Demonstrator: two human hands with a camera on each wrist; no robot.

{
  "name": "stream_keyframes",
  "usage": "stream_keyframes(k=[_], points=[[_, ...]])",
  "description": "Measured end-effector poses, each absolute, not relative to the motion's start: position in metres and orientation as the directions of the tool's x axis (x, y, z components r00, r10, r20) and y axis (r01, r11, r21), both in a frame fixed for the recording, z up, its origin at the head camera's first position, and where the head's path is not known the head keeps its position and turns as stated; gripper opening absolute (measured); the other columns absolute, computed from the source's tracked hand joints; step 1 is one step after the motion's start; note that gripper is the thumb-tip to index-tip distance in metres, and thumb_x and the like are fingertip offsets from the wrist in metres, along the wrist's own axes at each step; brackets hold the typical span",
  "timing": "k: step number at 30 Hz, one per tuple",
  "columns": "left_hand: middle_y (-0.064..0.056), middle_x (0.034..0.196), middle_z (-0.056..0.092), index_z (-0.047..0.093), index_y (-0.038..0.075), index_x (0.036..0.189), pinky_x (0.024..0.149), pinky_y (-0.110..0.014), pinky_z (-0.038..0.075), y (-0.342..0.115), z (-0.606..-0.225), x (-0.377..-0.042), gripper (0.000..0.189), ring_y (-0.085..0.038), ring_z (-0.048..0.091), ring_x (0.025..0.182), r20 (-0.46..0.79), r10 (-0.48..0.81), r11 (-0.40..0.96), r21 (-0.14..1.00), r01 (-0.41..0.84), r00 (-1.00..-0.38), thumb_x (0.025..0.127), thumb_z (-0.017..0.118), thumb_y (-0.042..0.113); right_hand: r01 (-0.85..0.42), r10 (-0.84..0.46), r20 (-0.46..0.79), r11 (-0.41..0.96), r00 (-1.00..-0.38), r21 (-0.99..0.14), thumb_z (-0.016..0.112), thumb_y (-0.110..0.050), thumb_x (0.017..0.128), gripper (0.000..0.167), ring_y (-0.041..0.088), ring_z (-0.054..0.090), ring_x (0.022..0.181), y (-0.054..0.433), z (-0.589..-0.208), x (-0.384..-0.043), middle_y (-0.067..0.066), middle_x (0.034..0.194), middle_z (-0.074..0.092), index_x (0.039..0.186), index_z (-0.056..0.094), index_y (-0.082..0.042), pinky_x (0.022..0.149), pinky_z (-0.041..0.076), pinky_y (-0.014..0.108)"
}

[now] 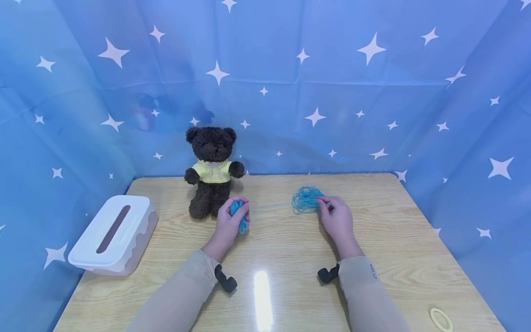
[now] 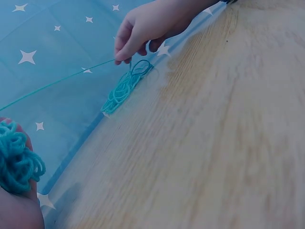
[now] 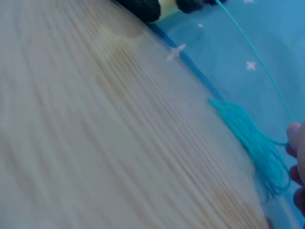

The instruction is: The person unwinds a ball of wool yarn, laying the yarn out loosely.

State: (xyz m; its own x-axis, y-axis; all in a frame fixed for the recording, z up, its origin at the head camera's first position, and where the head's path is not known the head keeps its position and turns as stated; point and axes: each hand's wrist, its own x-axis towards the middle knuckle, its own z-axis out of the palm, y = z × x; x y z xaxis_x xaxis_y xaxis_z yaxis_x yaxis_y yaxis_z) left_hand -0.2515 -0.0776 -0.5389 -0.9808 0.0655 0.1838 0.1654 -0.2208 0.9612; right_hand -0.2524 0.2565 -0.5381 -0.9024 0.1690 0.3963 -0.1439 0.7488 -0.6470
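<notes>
A bundle of turquoise yarn (image 1: 237, 210) sits in my left hand (image 1: 227, 224), whose fingers and thumb curl round it. The bundle shows as loose loops of yarn (image 2: 18, 160) in the left wrist view. My right hand (image 1: 338, 220) pinches a strand between thumb and fingertips, over a loose heap of the same yarn (image 1: 305, 199) lying on the table. One thin strand (image 3: 257, 55) runs stretched between the two hands. In the right wrist view only the fingertips (image 3: 294, 136) of the right hand show, at the right edge.
Behind my left hand a dark brown teddy bear (image 1: 212, 170) in a yellow top leans at the table's back. A white lidded box (image 1: 109, 230) with a slot stands on the left. A pale yellow ring (image 1: 440, 319) lies front right on the wooden table (image 1: 290, 263). A starry blue curtain (image 1: 265, 115) encloses it.
</notes>
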Motion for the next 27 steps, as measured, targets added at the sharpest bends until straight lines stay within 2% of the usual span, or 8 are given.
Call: stream_keyframes(k=[1, 7, 9, 15, 19, 23, 27], points=[[-0.029, 0.092, 0.065, 0.061, -0.013, 0.123, 0.061, -0.025, 0.060, -0.078, -0.539, -0.252, 0.026, -0.013, 0.066, 0.068, 0.183, 0.062, -0.224, 0.961, 0.165, -0.981, 0.110, 0.066, 0.010, -0.136, 0.173, 0.395, 0.756, -0.902, -0.641, 0.069, -0.021, 0.111, 0.023, 0.028, 0.069, 0.089, 0.260, -0.538, -0.252, 0.016, 0.116, 0.077, 0.120, 0.082, -0.005, 0.074, 0.054, 0.034], [-0.007, 0.085, 0.068, 0.063, -0.010, 0.121, 0.060, -0.024, 0.060, -0.078, -0.539, -0.252, 0.022, -0.012, 0.066, 0.067, 0.183, 0.048, -0.224, 0.960, 0.168, -0.982, 0.110, 0.065, 0.009, -0.052, 0.212, 0.347, 0.785, -0.913, -0.617, 0.067, -0.020, 0.111, 0.023, 0.031, 0.071, 0.091, 0.272, -0.540, -0.251, 0.017, 0.117, 0.076, 0.119, 0.082, -0.004, 0.076, 0.055, 0.040], [-0.003, 0.083, 0.068, 0.064, -0.007, 0.119, 0.060, -0.025, 0.060, -0.078, -0.539, -0.252, 0.019, -0.011, 0.066, 0.066, 0.184, 0.043, -0.221, 0.960, 0.170, -0.982, 0.110, 0.066, 0.010, -0.016, 0.230, 0.323, 0.792, -0.918, -0.610, 0.066, -0.020, 0.111, 0.024, 0.033, 0.071, 0.093, 0.275, -0.540, -0.250, 0.018, 0.117, 0.076, 0.119, 0.082, -0.004, 0.078, 0.057, 0.044], [-0.006, 0.083, 0.068, 0.065, -0.005, 0.117, 0.060, -0.025, 0.061, -0.078, -0.541, -0.253, 0.020, -0.012, 0.066, 0.066, 0.187, 0.049, -0.206, 0.963, 0.174, -0.981, 0.111, 0.067, 0.013, 0.096, 0.254, 0.198, 0.810, -0.947, -0.579, 0.064, -0.024, 0.112, 0.028, 0.038, 0.073, 0.108, 0.278, -0.538, -0.249, 0.020, 0.123, 0.076, 0.125, 0.080, -0.005, 0.092, 0.059, 0.057], [-0.018, 0.086, 0.067, 0.064, -0.007, 0.118, 0.059, -0.025, 0.060, -0.077, -0.541, -0.253, 0.022, -0.012, 0.066, 0.066, 0.189, 0.062, -0.216, 0.961, 0.172, -0.980, 0.110, 0.067, 0.014, 0.123, 0.255, 0.158, 0.814, -0.954, -0.567, 0.065, -0.025, 0.112, 0.027, 0.038, 0.074, 0.111, 0.278, -0.538, -0.249, 0.020, 0.123, 0.078, 0.126, 0.078, -0.006, 0.094, 0.059, 0.058], [-0.021, 0.087, 0.067, 0.062, -0.010, 0.121, 0.059, -0.025, 0.060, -0.077, -0.541, -0.252, 0.025, -0.012, 0.065, 0.066, 0.189, 0.074, -0.222, 0.960, 0.168, -0.979, 0.110, 0.066, 0.013, 0.070, 0.266, 0.249, 0.801, -0.931, -0.595, 0.065, -0.023, 0.111, 0.025, 0.036, 0.075, 0.102, 0.271, -0.537, -0.248, 0.018, 0.119, 0.077, 0.128, 0.076, -0.007, 0.086, 0.059, 0.053], [-0.013, 0.086, 0.068, 0.062, -0.008, 0.120, 0.059, -0.025, 0.060, -0.078, -0.540, -0.252, 0.023, -0.012, 0.065, 0.066, 0.188, 0.085, -0.219, 0.962, 0.166, -0.978, 0.111, 0.065, 0.012, -0.133, 0.211, 0.447, 0.772, -0.869, -0.622, 0.068, -0.019, 0.110, 0.023, 0.032, 0.070, 0.090, 0.250, -0.533, -0.246, 0.017, 0.115, 0.074, 0.124, 0.076, -0.004, 0.076, 0.057, 0.044]])
